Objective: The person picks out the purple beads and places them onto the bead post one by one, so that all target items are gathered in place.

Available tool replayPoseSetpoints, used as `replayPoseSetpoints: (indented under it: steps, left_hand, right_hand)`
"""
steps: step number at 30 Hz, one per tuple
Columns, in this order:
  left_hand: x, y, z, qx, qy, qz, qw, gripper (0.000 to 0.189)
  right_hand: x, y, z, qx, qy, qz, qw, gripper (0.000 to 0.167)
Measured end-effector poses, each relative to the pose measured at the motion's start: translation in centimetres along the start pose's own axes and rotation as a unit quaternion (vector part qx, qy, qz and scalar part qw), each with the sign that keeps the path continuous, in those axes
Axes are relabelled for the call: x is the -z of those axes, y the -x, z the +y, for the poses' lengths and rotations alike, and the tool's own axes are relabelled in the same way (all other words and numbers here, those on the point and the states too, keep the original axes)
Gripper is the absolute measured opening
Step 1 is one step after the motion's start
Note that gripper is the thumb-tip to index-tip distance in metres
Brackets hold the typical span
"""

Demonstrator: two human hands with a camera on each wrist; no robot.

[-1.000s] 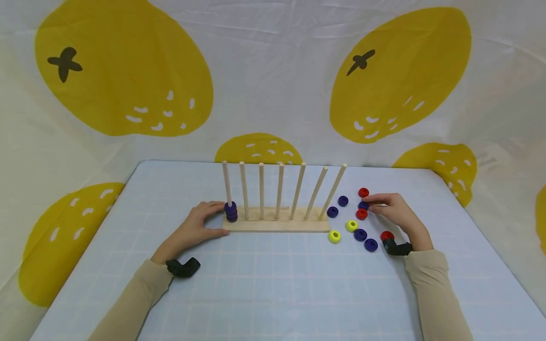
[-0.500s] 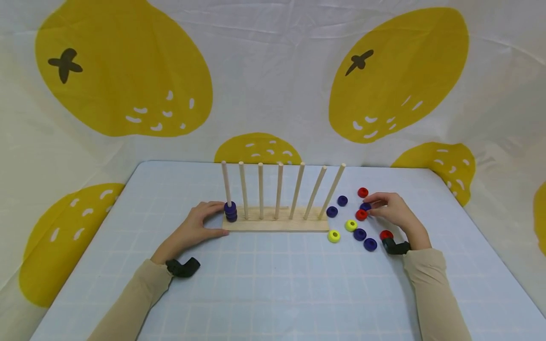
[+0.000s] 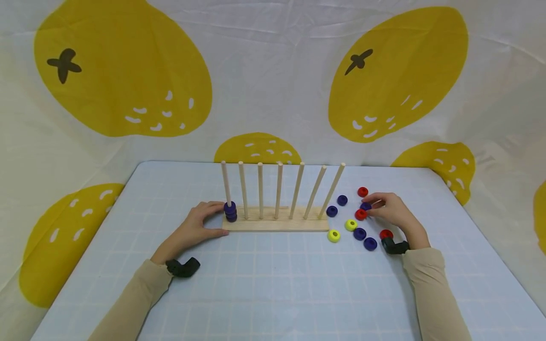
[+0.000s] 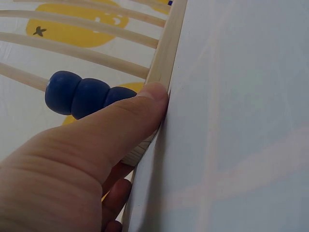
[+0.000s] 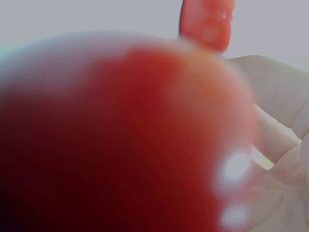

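Note:
A wooden peg rack with several upright pegs stands on the table; its leftmost peg carries three stacked blue beads, which also show as blue beads in the left wrist view. My left hand grips the rack's left end, thumb along the front edge and fingers behind. To the right of the rack, my right hand has thumb and fingers curled round a blue bead. Its thumb is close against a red bead. In the right wrist view, a red bead appears beyond the hand; the held bead is hidden there.
Yellow beads, more blue beads and another red bead lie scattered right of the rack. One red bead sits by the right wrist camera. A fruit-printed cloth hangs behind the table.
The blue bead has shifted slightly right, deeper between my right fingers and thumb, and the right hand has settled lower around it. My left hand and the rack stay put.

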State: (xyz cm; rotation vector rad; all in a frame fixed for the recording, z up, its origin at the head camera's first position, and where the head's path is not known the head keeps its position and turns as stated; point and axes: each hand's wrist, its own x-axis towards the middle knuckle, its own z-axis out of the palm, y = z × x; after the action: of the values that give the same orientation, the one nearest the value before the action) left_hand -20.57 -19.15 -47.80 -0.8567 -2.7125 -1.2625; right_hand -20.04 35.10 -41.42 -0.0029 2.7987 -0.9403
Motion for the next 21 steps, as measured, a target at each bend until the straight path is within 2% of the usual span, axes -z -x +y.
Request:
replayPoseSetpoints:
  steps: [12,21]
  left_hand:
    - [0.08,0.02,0.28,0.002,0.004,0.001,1.0,0.069]
    - [0.11,0.01,0.19,0.013,0.012,-0.004,0.9998,0.068]
  right_hand:
    - [0.25,0.17,-0.11,0.005,-0.001,0.01,0.9999,0.037]
    - [0.73,0.54,-0.46,-0.009,-0.035,0.039,0.9986,0.041]
